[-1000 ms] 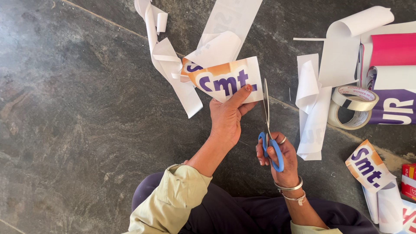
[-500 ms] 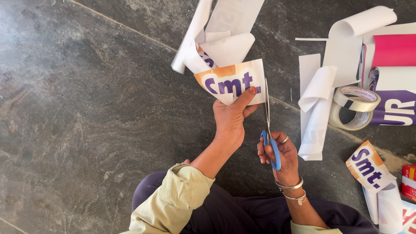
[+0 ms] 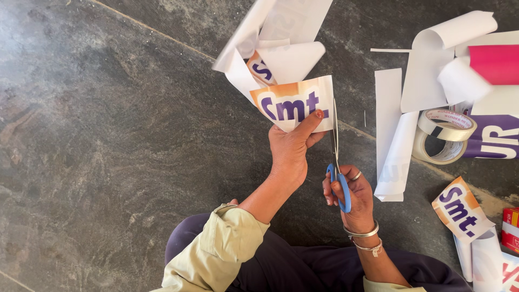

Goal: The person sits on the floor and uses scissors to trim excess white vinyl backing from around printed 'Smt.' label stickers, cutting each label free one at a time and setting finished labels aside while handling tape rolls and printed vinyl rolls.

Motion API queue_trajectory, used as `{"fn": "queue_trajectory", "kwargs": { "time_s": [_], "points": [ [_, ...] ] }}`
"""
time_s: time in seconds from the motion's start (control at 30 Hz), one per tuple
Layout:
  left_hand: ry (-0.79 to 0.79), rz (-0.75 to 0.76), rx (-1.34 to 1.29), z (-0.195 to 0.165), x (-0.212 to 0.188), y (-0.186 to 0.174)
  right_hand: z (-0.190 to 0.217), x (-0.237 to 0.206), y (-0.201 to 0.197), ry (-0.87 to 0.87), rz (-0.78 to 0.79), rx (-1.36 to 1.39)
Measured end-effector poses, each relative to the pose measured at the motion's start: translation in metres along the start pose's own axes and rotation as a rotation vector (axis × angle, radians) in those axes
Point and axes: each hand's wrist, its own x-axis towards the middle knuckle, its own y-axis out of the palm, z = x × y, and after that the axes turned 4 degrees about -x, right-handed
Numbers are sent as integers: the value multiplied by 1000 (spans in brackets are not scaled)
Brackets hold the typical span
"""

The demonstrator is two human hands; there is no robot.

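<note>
The curling white paper strip printed with an orange patch and purple letters (image 3: 294,105) is pinched at its lower edge between the thumb and fingers of the left hand (image 3: 291,151), which holds it up above the dark stone floor (image 3: 108,135). Just right of that hand, the right hand (image 3: 348,192) is closed through the blue plastic loops of a pair of steel scissors (image 3: 336,162), whose blades run up along the strip's right edge. The left thumb sits very near the blades, so a hurried snip could nick it, I judge; the springy paper could also twist and pull the cut off line. On the right wrist there are two thin bangles (image 3: 365,238). Further right of the right hand lie one more printed orange-and-purple cut piece (image 3: 459,208), two rolls of clear tape stacked together (image 3: 444,135), several loose white paper curls, and, farthest, one pink sheet (image 3: 494,64).
</note>
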Motion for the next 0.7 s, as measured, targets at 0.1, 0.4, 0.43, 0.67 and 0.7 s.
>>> {"fn": "queue_trajectory", "kwargs": {
  "time_s": [0.1, 0.4, 0.43, 0.67, 0.7],
  "points": [
    [-5, -18, 8, 0, 0, 0, 0, 0, 0, 5, -7, -16],
    [-2, -12, -5, 3, 2, -1, 0, 0, 1, -28, -1, -14],
    [0, -5, -10, 3, 3, -1, 0, 0, 1, -26, -2, -10],
    [17, 32, -32, 2, 2, -1, 2, 0, 2, -21, -13, 10],
    [18, 36, -37, 2, 2, -1, 3, -1, 3, -18, -12, 11]
  ]
}}
